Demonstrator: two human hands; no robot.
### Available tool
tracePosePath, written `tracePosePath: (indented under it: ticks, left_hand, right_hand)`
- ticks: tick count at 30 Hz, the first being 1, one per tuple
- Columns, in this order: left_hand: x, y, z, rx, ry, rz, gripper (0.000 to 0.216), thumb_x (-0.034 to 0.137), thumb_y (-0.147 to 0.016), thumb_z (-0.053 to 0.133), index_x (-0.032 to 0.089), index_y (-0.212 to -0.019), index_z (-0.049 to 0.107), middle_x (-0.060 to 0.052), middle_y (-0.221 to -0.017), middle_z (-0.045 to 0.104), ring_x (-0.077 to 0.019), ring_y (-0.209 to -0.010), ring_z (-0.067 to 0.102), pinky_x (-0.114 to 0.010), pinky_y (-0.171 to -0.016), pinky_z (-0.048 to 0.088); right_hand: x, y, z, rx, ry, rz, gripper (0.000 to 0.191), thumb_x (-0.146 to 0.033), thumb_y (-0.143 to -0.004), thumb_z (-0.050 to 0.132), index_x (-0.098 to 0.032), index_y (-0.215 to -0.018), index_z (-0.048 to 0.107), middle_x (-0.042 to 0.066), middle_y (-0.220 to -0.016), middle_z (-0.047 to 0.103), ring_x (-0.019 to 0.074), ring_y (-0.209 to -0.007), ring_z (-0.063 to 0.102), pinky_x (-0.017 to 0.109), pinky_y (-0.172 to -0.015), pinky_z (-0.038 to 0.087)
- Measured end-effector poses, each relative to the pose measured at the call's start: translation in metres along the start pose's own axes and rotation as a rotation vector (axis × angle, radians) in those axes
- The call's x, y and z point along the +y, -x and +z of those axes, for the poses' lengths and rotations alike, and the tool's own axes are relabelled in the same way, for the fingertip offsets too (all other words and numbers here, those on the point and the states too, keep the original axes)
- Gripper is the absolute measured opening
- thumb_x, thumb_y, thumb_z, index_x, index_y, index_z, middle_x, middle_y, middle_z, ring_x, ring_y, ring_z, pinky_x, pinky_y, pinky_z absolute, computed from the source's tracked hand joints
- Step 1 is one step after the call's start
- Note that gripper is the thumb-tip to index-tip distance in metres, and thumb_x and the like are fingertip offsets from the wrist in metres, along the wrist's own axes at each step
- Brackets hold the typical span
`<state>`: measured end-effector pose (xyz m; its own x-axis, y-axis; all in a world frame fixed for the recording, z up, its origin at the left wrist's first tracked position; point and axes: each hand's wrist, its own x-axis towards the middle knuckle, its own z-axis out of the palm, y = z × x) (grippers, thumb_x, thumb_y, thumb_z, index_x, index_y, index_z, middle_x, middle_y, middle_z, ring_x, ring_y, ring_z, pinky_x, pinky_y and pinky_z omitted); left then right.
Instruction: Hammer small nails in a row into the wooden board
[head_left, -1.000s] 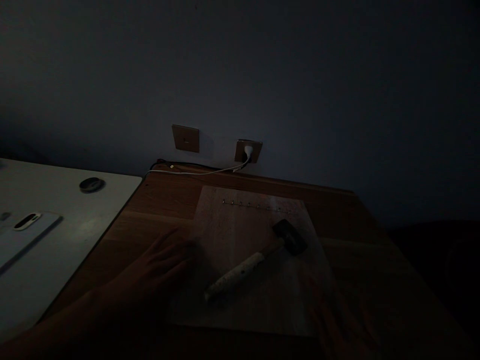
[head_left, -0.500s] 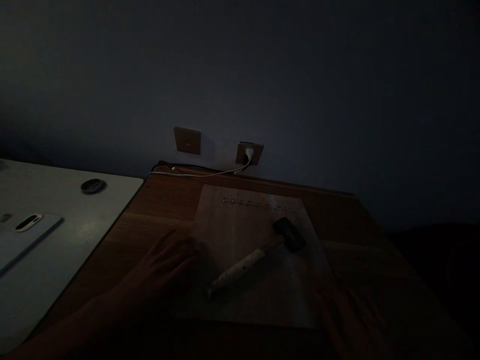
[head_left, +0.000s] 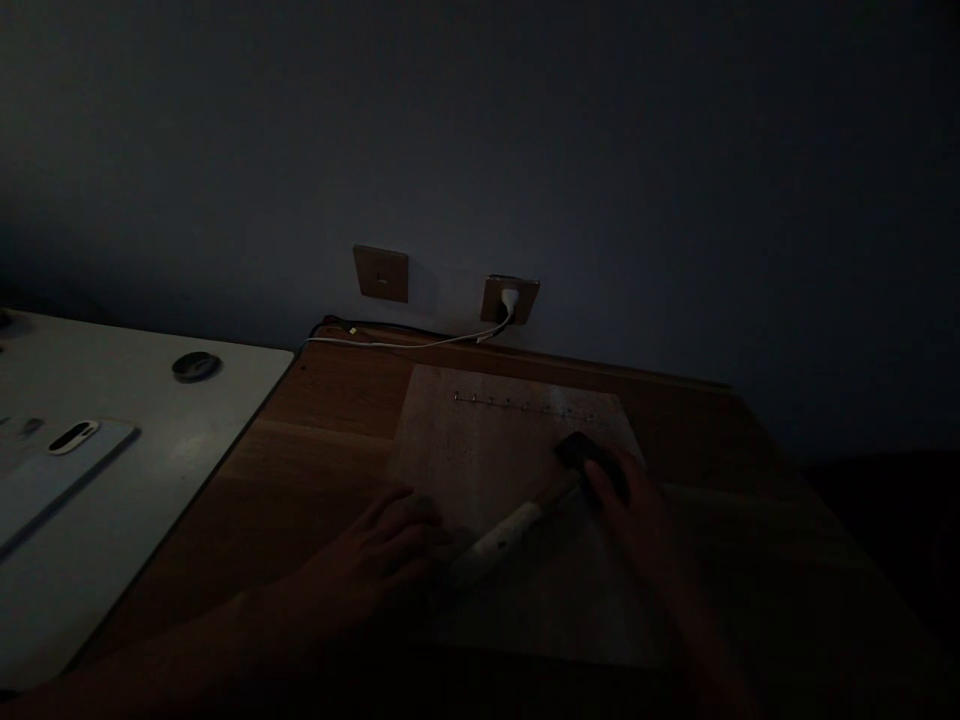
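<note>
In this dim light we can read no text, label, brand, number or sign, neither on the hammer (head_left: 511, 530) nor on the wall plates (head_left: 381, 273) beyond it.

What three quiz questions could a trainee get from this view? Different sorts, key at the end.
1. Which hand is on the head of the mallet?
2. True or false: the row of nails is nearer the wall than the mallet is.
3. Fill in the colour: the dark disc lies on the ____ table.

Key:
1. The right hand.
2. True.
3. White.
</note>
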<state>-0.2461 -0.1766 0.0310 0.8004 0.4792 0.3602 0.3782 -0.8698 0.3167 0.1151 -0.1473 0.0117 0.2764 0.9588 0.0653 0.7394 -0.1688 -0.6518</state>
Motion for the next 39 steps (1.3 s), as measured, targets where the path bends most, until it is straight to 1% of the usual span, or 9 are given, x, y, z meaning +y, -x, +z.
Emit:
tracePosePath:
  ticks: [7,16,19,23,25,27,30,34,39]
  left_hand:
    - [-0.010,-0.013,0.021,-0.022,-0.069,0.067,0.017,0.026,-0.104,0.061,0.022,-0.119,0.067,-0.005,-0.131,0.072,-0.0252,-0.134,0.056,-0.052,-0.130,0.023]
    - [-0.010,-0.031,0.020,-0.030,0.021,0.016,0.025,0.034,-0.099,0.069,0.021,-0.121,0.064,-0.007,-0.127,0.073,-0.0263,-0.125,0.061,-0.043,-0.114,0.041]
    - [-0.028,-0.062,-0.005,-0.028,0.021,-0.018,0.024,0.037,-0.100,0.068,0.020,-0.116,0.067,-0.007,-0.116,0.074,-0.0224,-0.106,0.067,-0.038,-0.098,0.050]
    - [-0.062,-0.134,-0.045,0.059,-0.075,-0.195,0.016,0.026,-0.101,0.061,0.015,-0.107,0.071,-0.009,-0.107,0.072,-0.0189,-0.092,0.068,-0.030,-0.081,0.052]
    - [-0.079,-0.165,-0.057,0.012,-0.224,-0.287,0.018,0.020,-0.098,0.060,0.013,-0.109,0.072,-0.013,-0.111,0.072,-0.0229,-0.098,0.069,-0.034,-0.085,0.052]
    - [-0.094,-0.183,-0.060,-0.053,-0.261,-0.380,0.022,0.019,-0.095,0.063,0.013,-0.113,0.074,-0.014,-0.116,0.073,-0.0246,-0.100,0.070,-0.034,-0.086,0.052]
    - [-0.111,-0.186,-0.053,-0.166,-0.203,-0.452,0.027,0.022,-0.091,0.071,0.014,-0.117,0.074,-0.014,-0.121,0.073,-0.0251,-0.105,0.071,-0.032,-0.087,0.052]
    - [-0.123,-0.174,-0.039,-0.339,-0.171,-0.460,0.028,0.022,-0.086,0.078,0.016,-0.114,0.074,-0.010,-0.119,0.076,-0.0217,-0.102,0.071,-0.028,-0.083,0.051]
    - [-0.130,-0.168,-0.035,-0.391,-0.168,-0.437,0.028,0.014,-0.085,0.075,0.017,-0.113,0.074,-0.007,-0.112,0.078,-0.0197,-0.095,0.071,-0.027,-0.075,0.048]
  right_hand:
    - [0.009,-0.003,-0.010,0.046,-0.010,0.040,0.072,-0.071,-0.095,0.042,-0.016,-0.136,0.062,0.022,-0.141,0.066,0.0385,-0.131,0.062,0.058,-0.112,0.046]
    - [0.020,-0.020,-0.030,0.043,0.006,0.075,0.057,-0.065,-0.088,0.054,-0.022,-0.121,0.069,0.016,-0.128,0.074,0.0355,-0.120,0.069,0.051,-0.104,0.052]
    - [0.000,-0.043,-0.044,0.099,0.068,-0.042,0.047,-0.060,-0.091,0.051,-0.022,-0.110,0.072,0.015,-0.115,0.078,0.0351,-0.109,0.071,0.049,-0.096,0.054]
    - [-0.047,-0.081,-0.060,0.219,0.222,-0.164,0.042,-0.046,-0.100,0.040,-0.020,-0.089,0.071,0.017,-0.090,0.076,0.0322,-0.083,0.071,0.044,-0.078,0.053]
    - [-0.067,-0.098,-0.065,0.211,0.239,-0.201,0.026,-0.037,-0.095,0.052,-0.020,-0.094,0.072,0.015,-0.095,0.076,0.0311,-0.088,0.072,0.043,-0.082,0.053]
    - [-0.078,-0.112,-0.067,0.207,0.271,-0.286,0.027,-0.025,-0.088,0.059,-0.019,-0.110,0.073,0.016,-0.110,0.076,0.0313,-0.100,0.072,0.043,-0.090,0.053]
    - [-0.080,-0.124,-0.067,0.144,0.279,-0.330,0.039,-0.021,-0.086,0.062,-0.018,-0.124,0.071,0.015,-0.109,0.076,0.0294,-0.096,0.073,0.043,-0.091,0.054]
    - [-0.070,-0.128,-0.059,0.047,0.308,-0.240,0.030,-0.027,-0.090,0.065,-0.020,-0.117,0.074,0.010,-0.090,0.079,0.0291,-0.084,0.075,0.041,-0.081,0.054]
    - [-0.055,-0.131,-0.037,-0.113,0.418,-0.189,0.026,-0.031,-0.090,0.071,-0.018,-0.113,0.075,0.013,-0.100,0.080,0.0301,-0.090,0.075,0.037,-0.076,0.053]
